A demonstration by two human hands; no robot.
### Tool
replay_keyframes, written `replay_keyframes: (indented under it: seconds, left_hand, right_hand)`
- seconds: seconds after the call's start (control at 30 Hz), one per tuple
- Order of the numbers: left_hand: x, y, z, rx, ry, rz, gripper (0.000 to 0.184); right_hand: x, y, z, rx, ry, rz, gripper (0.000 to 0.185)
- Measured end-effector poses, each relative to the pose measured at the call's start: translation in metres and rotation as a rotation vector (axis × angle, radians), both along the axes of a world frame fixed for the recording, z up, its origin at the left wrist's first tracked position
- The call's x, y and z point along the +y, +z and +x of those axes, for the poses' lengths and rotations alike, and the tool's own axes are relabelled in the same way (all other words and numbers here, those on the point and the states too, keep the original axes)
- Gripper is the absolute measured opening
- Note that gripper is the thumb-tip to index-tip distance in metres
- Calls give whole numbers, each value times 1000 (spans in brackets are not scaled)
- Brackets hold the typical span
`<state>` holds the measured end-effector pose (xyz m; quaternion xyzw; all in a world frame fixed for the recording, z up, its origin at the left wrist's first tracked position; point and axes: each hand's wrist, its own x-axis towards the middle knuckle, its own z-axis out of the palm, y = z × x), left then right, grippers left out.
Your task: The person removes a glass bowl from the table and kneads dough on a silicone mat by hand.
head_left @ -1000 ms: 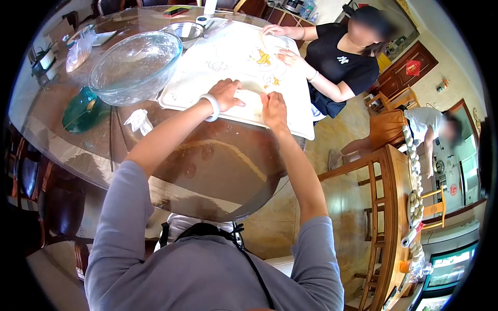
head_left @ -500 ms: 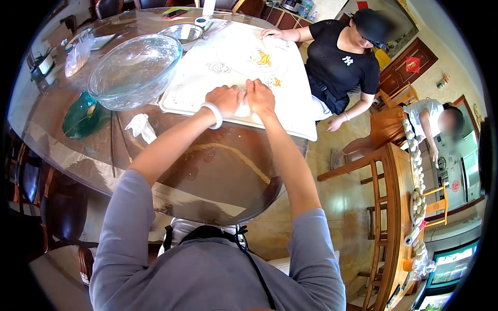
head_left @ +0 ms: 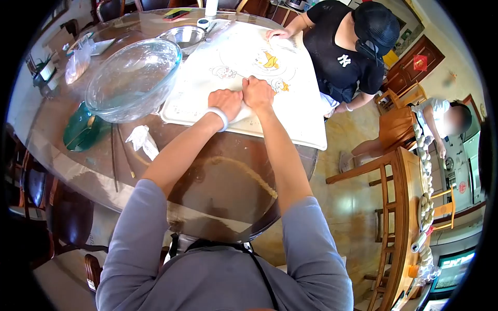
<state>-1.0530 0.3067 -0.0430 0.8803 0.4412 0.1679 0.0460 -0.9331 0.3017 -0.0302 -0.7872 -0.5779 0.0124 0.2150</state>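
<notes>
In the head view, stretches both arms over a white board (head_left: 293,116), printed with cartoon figures, on a brown table (head_left: 220,181) with shiny, rounded top. Holds left hand (head_left: 226,100) and right hand (head_left: 258,93) together, side by side and touching, near the front edge of the board. Shows mainly the backs and the knuckles, with fingers bent and mostly hidden below. Has a pale, dough-like piece (head_left: 243,112) under and between these hands, on the board; cannot tell whether clamped inside the fingers or only pressed from above. Wears a pale band (head_left: 222,119) on the left wrist.

To the left of the board, very close, a large see-through bowl (head_left: 132,80) with whitish smears; behind it, a smaller metal bowl (head_left: 183,34). Farther left, a plastic bag (head_left: 79,61) with contents too unclear to name. More to the front, a green dish (head_left: 79,136), then two thin dark sticks (head_left: 114,160) and a crumpled white tissue (head_left: 143,141).

At the far right corner of the board, a person in black top (head_left: 332,57), with one hand (head_left: 280,33) on the board. Farther right, another person (head_left: 398,127) beside a wooden table (head_left: 407,207), with many pale round pieces (head_left: 425,179) along it.
</notes>
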Motion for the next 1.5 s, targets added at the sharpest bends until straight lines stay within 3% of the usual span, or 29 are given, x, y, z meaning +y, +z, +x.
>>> replay_keyframes:
  seconds: [0.1, 0.2, 0.23, 0.33, 0.53, 0.57, 0.67, 0.87, 1.0, 1.27, 1.5]
  left_hand:
    - [-4, 10, -9, -20, 47, -156, 50]
    - [11, 4, -15, -114, 62, -326, 56]
    - [10, 6, -19, -156, 42, -345, 57]
    - [2, 15, -18, -105, 13, -395, 58]
    - [-54, 40, -35, -47, -71, -167, 55]
    - [-67, 45, -43, -143, -144, -125, 46]
    - [-109, 66, -76, -246, -346, -83, 44]
    - [-158, 75, -118, -368, -403, -183, 39]
    - [-152, 59, -124, -477, -301, -313, 35]
    - [-128, 21, -132, -642, -243, -376, 27]
    - [-129, 21, -138, -683, -257, -286, 24]
  right_hand:
    - [-4, 1, 14, 341, -9, -45, 46]
    - [-8, -23, 51, 484, -6, 198, 47]
    - [-20, -16, 59, 248, -22, 63, 46]
    - [-60, -14, 66, 137, -50, 20, 41]
    - [-93, -25, 48, 216, 51, 116, 37]
    - [-96, -23, 43, 227, 67, 142, 37]
    - [-96, -14, 29, 216, 73, 174, 40]
    - [-80, -15, 1, 81, 38, 195, 43]
    - [-73, -32, -10, -12, 130, 314, 44]
    - [-103, -12, -23, 82, 58, 212, 41]
    - [-110, -9, -21, 273, 73, 348, 36]
